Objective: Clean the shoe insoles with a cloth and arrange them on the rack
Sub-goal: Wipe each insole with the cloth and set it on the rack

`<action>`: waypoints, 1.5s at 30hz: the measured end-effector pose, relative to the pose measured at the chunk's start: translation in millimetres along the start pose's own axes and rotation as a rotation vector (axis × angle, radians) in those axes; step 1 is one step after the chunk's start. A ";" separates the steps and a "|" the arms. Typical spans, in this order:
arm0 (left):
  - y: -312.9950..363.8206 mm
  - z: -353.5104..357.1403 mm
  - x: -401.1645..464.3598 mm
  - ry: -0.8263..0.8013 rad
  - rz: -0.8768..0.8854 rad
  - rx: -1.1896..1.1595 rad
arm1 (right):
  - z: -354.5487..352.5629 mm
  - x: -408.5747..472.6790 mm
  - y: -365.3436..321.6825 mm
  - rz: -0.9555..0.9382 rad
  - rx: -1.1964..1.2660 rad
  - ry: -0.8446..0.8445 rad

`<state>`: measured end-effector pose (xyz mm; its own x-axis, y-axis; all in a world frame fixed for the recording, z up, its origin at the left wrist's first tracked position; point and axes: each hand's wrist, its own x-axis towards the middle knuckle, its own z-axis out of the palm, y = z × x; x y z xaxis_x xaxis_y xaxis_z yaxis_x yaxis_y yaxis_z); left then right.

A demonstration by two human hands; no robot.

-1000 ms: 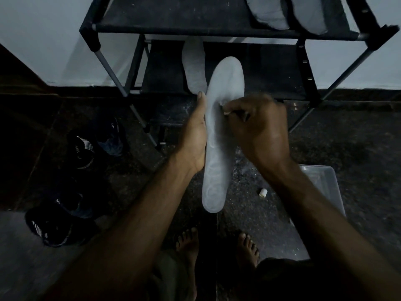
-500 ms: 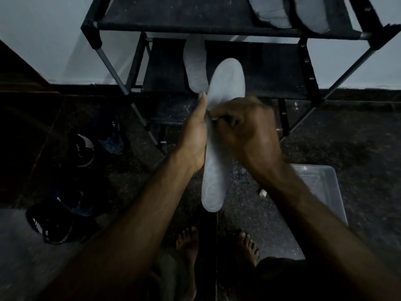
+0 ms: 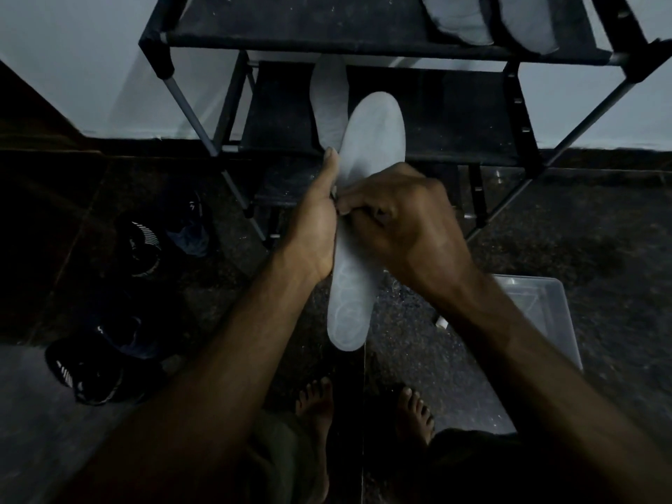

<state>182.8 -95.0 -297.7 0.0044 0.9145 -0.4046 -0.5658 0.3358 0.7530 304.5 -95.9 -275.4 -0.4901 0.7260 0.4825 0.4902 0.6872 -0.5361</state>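
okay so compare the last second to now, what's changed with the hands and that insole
The right hand has slid leftward across the held insole until its fingers meet the left hand at the insole's edge. Nothing was taken hold of or let go. The left hand grips the insole as before, and the insoles on the rack, the shoes and the plastic box stayed put.

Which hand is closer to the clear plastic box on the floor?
The right hand. It works on the insole above and left of the box. The left hand holds the insole's far side, farther away.
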 end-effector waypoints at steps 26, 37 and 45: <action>-1.4 -4.4 9.5 0.077 -0.011 -0.047 | 2.9 -4.1 -0.6 -0.059 -0.040 0.013; 1.3 -3.2 4.8 0.112 -0.006 -0.003 | 4.8 -4.6 -2.8 -0.090 -0.060 0.012; 3.1 5.6 -2.3 0.119 -0.018 0.002 | 1.9 -3.6 1.1 -0.041 -0.072 0.076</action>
<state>185.6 -94.8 -291.5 -0.0837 0.8752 -0.4764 -0.5648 0.3522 0.7463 305.4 -97.8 -279.0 -0.4566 0.6949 0.5556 0.5225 0.7149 -0.4647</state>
